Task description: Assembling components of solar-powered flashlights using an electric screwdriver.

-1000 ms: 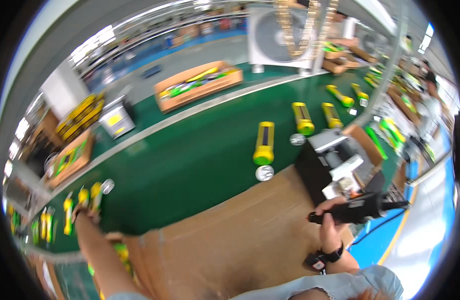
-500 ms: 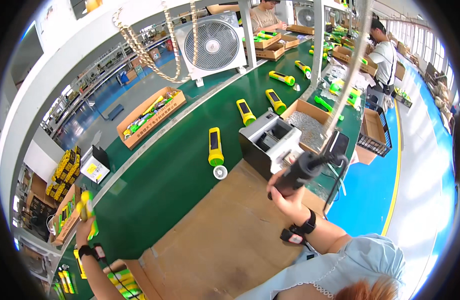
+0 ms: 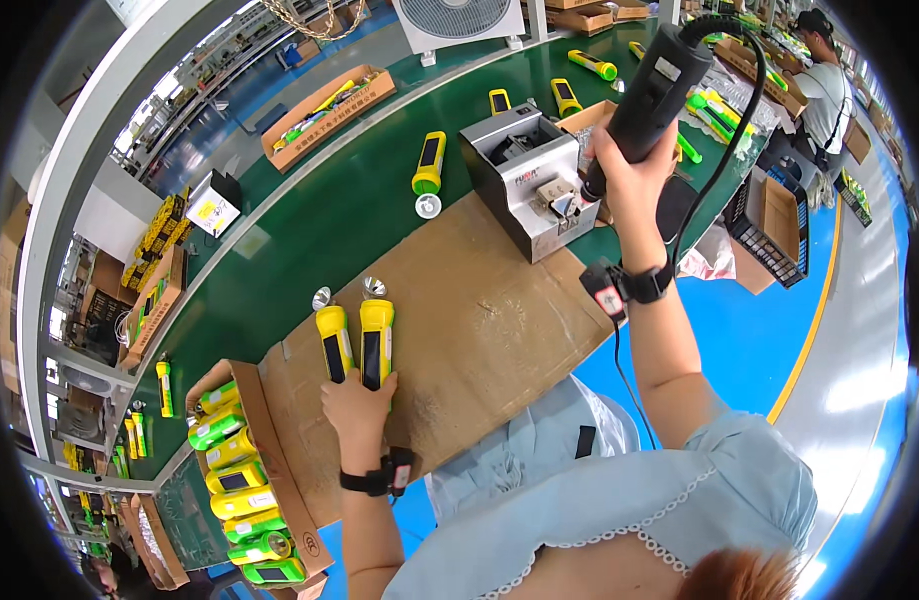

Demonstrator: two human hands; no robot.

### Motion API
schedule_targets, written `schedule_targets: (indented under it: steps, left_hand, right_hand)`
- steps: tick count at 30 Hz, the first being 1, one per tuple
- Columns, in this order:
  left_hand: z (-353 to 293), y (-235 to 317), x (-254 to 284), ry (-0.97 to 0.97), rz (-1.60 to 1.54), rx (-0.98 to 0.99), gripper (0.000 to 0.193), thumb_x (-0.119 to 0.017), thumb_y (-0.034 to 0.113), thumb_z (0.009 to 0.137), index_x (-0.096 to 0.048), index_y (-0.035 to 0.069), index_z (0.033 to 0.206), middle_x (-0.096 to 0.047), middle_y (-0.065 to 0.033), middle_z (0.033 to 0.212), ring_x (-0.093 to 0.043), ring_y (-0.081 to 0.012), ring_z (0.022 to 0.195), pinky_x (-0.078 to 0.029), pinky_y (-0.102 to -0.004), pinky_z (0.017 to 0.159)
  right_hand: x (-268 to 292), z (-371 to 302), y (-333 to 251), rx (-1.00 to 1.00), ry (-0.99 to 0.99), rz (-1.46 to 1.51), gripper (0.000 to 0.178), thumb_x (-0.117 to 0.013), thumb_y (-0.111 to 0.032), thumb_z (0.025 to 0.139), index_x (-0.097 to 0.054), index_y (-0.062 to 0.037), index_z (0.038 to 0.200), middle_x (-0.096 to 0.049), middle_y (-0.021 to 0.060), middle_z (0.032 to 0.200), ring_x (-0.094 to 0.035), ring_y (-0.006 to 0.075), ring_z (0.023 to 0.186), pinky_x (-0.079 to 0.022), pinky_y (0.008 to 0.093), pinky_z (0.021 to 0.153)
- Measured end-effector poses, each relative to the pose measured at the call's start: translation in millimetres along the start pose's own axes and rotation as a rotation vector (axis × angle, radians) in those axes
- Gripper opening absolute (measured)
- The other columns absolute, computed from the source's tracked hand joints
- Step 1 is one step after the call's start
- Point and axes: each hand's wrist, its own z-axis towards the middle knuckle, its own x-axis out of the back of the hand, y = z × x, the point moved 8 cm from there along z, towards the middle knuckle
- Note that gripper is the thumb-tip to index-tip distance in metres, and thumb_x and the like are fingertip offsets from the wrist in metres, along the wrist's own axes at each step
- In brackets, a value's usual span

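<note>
My left hand (image 3: 356, 410) is closed around the rear ends of two yellow flashlights, the left one (image 3: 335, 340) and the right one (image 3: 377, 335). They lie side by side on a brown cardboard sheet (image 3: 480, 330), dark panels up, with their silvery reflector pieces at the far ends. My right hand (image 3: 635, 175) grips a black electric screwdriver (image 3: 658, 95) with a cable at its top. Its tip points down at the front of a grey and black screw feeder (image 3: 550, 225); whether they touch I cannot tell.
At the left, a cardboard box (image 3: 298, 500) holds several green and yellow flashlights. More flashlights, such as one yellow one (image 3: 430, 165), lie along the green belt (image 3: 280, 235). Beyond are a long parts box (image 3: 330, 115) and a fan (image 3: 458, 15). A person (image 3: 825, 90) works far right.
My left hand has come from the far left onto the cardboard with the flashlights. My right hand has moved forward, bringing the screwdriver's tip to the feeder. The view has tilted down.
</note>
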Motion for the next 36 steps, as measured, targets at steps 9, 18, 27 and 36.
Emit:
schedule_targets:
  steps: [9, 18, 27, 36]
  left_hand:
    - [-52.8, 49.1, 14.1, 0.140, 0.008, -0.251, 0.062, -0.069, 0.034, 0.078, -0.047, 0.011, 0.131, -0.055, -0.0198, 0.083, -0.059, -0.0379, 0.077, -0.048, -0.0440, 0.063]
    - [-67.3, 115.7, 2.5, -0.337, -0.375, -0.744, 0.059, -0.075, 0.014, 0.068, -0.054, 0.012, 0.123, -0.061, -0.0113, 0.080, -0.058, -0.0323, 0.077, -0.047, -0.0393, 0.073]
    - [-33.8, 157.8, 7.1, 0.183, -0.281, -0.758, 0.047, -0.083, 0.026, 0.057, -0.059, 0.008, 0.092, -0.053, -0.0098, 0.092, -0.051, -0.0304, 0.092, -0.040, -0.0413, 0.081]
    - [-10.7, 114.0, 13.4, 0.042, -0.451, -0.774, 0.046, -0.080, 0.024, 0.062, -0.062, 0.007, 0.101, -0.060, -0.0117, 0.096, -0.055, -0.0331, 0.095, -0.043, -0.0417, 0.083]
  right_hand:
    - [-20.6, -5.2, 48.5, -0.017, -0.215, 0.015, 0.073, -0.068, -0.007, 0.070, -0.031, -0.0087, 0.133, -0.054, 0.0054, 0.093, -0.055, 0.0123, 0.076, -0.048, 0.0274, 0.067]
    - [-30.6, -21.6, 31.9, -0.254, -0.382, 0.271, 0.051, -0.063, 0.004, 0.072, -0.038, -0.0058, 0.115, -0.053, 0.0055, 0.071, -0.055, 0.0149, 0.054, -0.046, 0.0295, 0.049]
    - [-23.0, -33.0, -6.5, 0.082, -0.215, 0.136, 0.051, -0.060, 0.002, 0.081, -0.031, -0.0065, 0.122, -0.055, 0.0103, 0.076, -0.058, 0.0188, 0.061, -0.049, 0.0321, 0.055]
    - [-32.7, -6.8, 39.2, -0.103, -0.229, -0.055, 0.047, -0.064, 0.000, 0.076, -0.034, -0.0065, 0.111, -0.056, 0.0065, 0.073, -0.056, 0.0141, 0.054, -0.047, 0.0288, 0.050]
